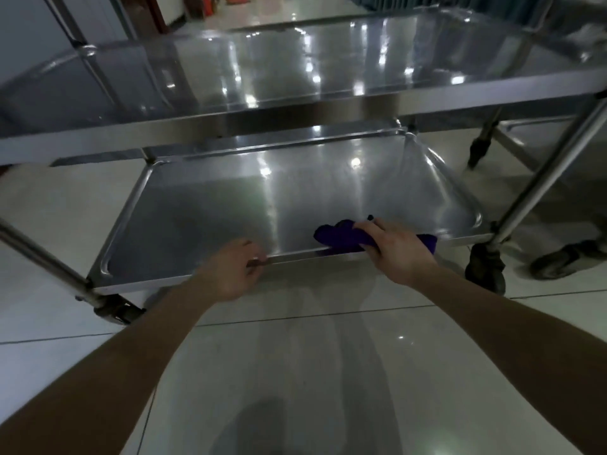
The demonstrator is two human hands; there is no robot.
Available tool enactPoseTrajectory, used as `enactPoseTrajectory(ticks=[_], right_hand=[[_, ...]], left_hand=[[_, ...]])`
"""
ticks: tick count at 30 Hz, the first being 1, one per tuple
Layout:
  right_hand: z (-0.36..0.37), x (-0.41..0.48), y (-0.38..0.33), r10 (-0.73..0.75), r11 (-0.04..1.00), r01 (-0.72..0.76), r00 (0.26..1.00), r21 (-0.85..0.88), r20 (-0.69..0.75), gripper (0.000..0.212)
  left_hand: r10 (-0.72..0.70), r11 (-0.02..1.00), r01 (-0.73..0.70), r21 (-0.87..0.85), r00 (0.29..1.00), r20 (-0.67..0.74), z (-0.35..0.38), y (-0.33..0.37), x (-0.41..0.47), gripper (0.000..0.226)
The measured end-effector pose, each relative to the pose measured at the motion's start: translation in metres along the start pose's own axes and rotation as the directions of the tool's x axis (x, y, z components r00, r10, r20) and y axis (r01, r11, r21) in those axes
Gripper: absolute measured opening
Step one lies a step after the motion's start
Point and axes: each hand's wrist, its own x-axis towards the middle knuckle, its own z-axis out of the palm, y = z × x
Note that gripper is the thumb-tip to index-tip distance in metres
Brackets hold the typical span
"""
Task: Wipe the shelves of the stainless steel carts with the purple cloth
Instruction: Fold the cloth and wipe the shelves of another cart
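Right hand [399, 249] clamps the bunched purple cloth [341, 238] onto the near rim of the shiny stainless steel cart's lower shelf [230, 205], while left hand [235, 266] pinches that rim (likely steadying the wheeled frame).
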Motion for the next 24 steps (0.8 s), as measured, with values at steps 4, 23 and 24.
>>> enactPoseTrajectory(ticks=[4,23,24], right_hand=[[-0.041,0.024,-0.058,-0.067,0.997,0.057,0.977,0.057,0.203,0.036],[-0.077,0.063,-0.27,-0.187,0.981,0.116,0.761,0.153,0.622,0.042],[-0.076,0.064,-0.27,-0.178,0.983,0.114,0.761,0.14,0.623,0.041]], left_hand=[[-0.024,1.0,0.023,0.009,0.99,0.137,-0.045,-0.014,-0.015,0.029],[-0.138,0.975,0.186,-0.126,0.939,0.315,-0.103,-0.1,-0.12,0.033],[-0.157,0.974,0.202,-0.105,0.931,0.329,-0.108,-0.103,-0.124,0.037]])
